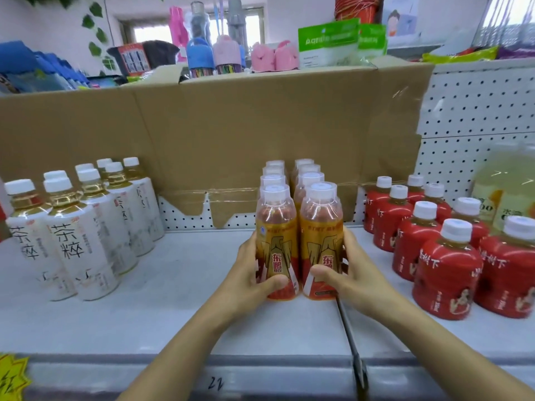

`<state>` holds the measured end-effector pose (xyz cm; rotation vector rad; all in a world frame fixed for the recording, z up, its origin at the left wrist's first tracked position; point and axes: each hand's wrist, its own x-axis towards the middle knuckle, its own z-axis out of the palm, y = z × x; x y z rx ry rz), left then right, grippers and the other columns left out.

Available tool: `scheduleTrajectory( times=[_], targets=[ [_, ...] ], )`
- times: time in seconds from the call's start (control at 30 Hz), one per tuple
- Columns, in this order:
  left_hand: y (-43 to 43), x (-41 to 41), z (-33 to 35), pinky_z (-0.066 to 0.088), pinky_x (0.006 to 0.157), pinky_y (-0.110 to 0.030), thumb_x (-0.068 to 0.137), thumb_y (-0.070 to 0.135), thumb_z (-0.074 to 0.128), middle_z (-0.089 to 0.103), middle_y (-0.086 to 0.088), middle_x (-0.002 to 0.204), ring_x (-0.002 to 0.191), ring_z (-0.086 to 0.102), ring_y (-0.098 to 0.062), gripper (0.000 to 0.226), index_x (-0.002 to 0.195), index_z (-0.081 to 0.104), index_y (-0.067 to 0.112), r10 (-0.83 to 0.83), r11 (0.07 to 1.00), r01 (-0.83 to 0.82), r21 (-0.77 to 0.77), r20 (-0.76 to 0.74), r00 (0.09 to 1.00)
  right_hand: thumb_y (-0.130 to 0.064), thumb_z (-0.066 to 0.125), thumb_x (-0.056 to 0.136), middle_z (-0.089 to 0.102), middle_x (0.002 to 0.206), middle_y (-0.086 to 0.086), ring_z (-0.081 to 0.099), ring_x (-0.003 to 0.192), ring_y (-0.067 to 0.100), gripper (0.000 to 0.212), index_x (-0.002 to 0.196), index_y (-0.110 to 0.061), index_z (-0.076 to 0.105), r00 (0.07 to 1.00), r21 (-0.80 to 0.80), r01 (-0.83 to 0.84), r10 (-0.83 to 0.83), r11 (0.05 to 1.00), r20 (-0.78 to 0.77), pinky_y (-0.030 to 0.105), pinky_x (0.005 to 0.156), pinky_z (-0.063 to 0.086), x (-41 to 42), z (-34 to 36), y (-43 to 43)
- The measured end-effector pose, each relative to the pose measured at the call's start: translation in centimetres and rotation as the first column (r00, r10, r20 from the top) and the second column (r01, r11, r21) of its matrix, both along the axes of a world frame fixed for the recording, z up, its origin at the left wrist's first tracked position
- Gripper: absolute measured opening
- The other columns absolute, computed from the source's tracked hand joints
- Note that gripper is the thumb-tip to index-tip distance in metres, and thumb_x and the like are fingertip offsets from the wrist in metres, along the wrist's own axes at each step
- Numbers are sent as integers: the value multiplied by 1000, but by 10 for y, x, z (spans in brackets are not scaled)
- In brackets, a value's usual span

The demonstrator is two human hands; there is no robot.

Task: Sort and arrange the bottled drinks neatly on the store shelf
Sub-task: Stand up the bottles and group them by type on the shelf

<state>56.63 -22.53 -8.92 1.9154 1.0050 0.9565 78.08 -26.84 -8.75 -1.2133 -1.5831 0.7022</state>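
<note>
At the middle of the view, the orange bottles (311,180) stand upright on the white shelf (188,308) in two close rows running back toward 12 o'clock, four deep in each row as far as the caps show. The left hand (249,273) holds the front-left orange bottle (276,227). Its grip is closed on the lower body, with the thumb laid across the front of the label and the fingers wrapped round the side at 9 o'clock. The right hand (350,273) holds the front-right orange bottle (321,227) in the same way, its grip closed on the bottle with the thumb low on the front and the fingers round the side at 3 o'clock. These two front bottles stand side by side, just beside each other, bases down at the shelf. Whether they touch cannot be told.

At 9 o'clock a cluster of white-labelled tea bottles (78,235) stands well apart from the orange rows. At 3 o'clock a group of red-wrapped bottles (445,273) stands near the right hand, and beyond them large pale yellow bottles (503,198) show blurred. A cardboard sheet (231,125) leans at 12 o'clock against the pegboard back (477,111). A dark strip (351,342) crosses the shelf at 5 o'clock, and a yellow tag (13,377) sits at 8 o'clock.
</note>
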Motion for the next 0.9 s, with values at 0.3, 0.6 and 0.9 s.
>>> scheduleTrajectory(
  times=[0.3,0.6,0.9],
  targets=[
    [28,25,43,45,106,-43,83,87,14,64,-3,134,125,59,-18,83,122,68,37,136,947,9,-321,428,893,-90,17,79,61,137,-7,54,130,14,89,141,-36,50,899,-191,-54,-36,980,-437,45,108,43,-1,33,43],
    [19,28,42,54,96,-38,91,74,9,74,2,116,113,67,-18,71,113,68,41,-11,950,155,-272,464,886,-68,6,93,77,92,-8,72,89,9,70,108,-36,66,917,-192,-55,-27,980,-398,29,75,56,-8,33,33],
    [9,-4,8,47,85,-7,88,11,72,51,12,143,121,52,11,96,156,8,38,-201,979,204,-21,94,975,-24,72,86,61,124,-23,56,114,-9,75,148,-32,30,997,-82,-67,62,994,-54,9,85,49,2,-2,-1]
  ],
)
